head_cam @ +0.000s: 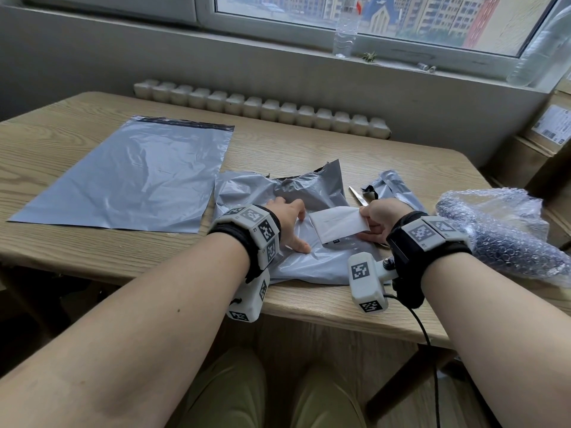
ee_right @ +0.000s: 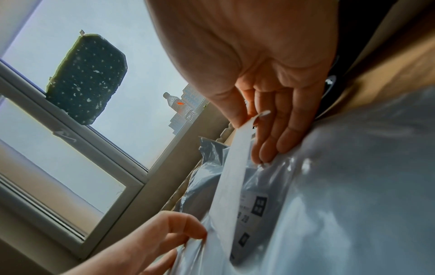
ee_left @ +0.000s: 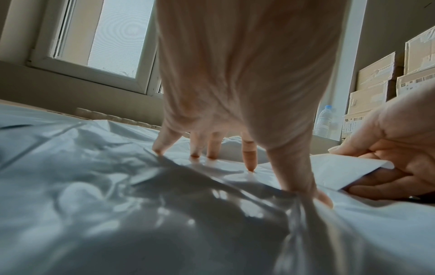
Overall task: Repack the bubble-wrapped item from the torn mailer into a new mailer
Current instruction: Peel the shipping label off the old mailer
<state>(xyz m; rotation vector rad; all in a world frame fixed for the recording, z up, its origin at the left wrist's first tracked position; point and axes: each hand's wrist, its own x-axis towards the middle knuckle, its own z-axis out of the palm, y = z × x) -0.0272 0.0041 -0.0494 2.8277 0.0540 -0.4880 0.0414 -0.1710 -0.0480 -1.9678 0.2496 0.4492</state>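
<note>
The torn grey mailer (head_cam: 278, 193) lies crumpled at the table's near middle. My left hand (head_cam: 289, 222) presses it down with spread, straight fingers (ee_left: 249, 156). My right hand (head_cam: 375, 219) pinches the right edge of a white label (head_cam: 338, 225) and lifts it off the mailer; its printed side faces down (ee_right: 253, 206). The bubble-wrapped item (head_cam: 506, 239), dark inside clear wrap, lies at the table's right edge beside my right wrist. A flat new grey mailer (head_cam: 133, 177) lies on the left of the table.
Scissors (head_cam: 358, 196) and a torn-off grey strip (head_cam: 392, 186) lie just beyond my right hand. Cardboard boxes (head_cam: 547, 140) stand at the right. A water bottle (head_cam: 346, 32) is on the windowsill, with a radiator (head_cam: 262, 111) behind the table (head_cam: 309, 146).
</note>
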